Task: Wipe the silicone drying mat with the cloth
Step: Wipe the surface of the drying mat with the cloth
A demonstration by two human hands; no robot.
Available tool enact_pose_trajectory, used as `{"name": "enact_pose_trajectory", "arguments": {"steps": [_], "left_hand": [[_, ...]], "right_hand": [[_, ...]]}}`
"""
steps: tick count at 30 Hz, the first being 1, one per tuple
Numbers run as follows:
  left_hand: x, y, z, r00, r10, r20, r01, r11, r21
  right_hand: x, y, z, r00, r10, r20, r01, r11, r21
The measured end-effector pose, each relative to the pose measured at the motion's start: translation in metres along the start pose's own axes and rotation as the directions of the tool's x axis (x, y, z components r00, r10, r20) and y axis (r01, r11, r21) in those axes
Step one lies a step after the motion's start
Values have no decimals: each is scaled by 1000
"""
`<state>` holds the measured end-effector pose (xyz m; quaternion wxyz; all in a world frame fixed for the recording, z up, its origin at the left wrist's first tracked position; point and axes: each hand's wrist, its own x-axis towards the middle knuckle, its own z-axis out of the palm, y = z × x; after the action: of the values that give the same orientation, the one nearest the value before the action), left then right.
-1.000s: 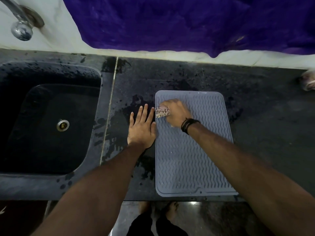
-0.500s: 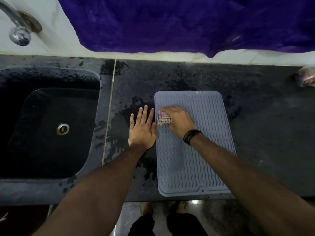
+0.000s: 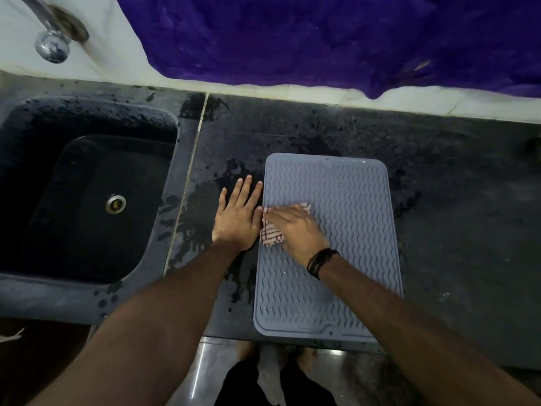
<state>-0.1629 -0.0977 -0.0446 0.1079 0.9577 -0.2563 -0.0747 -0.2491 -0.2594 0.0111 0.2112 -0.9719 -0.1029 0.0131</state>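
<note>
The dark wet table (image 3: 439, 200) carries the grey silicone drying mat (image 3: 345, 288), laid right of the sink (image 3: 87, 200) with its near edge at the table's front. The left hand (image 3: 237, 218) is spread flat beside the mat's left edge, probably to steady it. The patterned cloth (image 3: 270, 234) is pressed onto the mat under the right hand (image 3: 295, 230), whose grip is flat, fingers extended over it.

Dark sink (image 3: 87, 276), tap (image 3: 51, 45), purple cloth (image 3: 322, 39) behind.
</note>
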Motion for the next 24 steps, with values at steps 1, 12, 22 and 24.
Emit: {"name": "enact_pose_trajectory", "arguments": {"steps": [1,12,22,24], "left_hand": [[0,-1,0,1000,1,-2,-1,1000,-4],[-1,-3,1,1000,10,-9,-10,1000,-21],[0,-3,5,1000,6,-15,-7,1000,-26],[0,-2,4,1000,4,-15,-5,1000,-27]], "right_hand": [[-5,-2,0,1000,-9,3,9,1000,3],[21,3,-15,994,76,-80,-75,997,15],[-19,-12,4,1000,-1,1,1,1000,-2],[-32,-14,7,1000,-14,16,13,1000,20]]}}
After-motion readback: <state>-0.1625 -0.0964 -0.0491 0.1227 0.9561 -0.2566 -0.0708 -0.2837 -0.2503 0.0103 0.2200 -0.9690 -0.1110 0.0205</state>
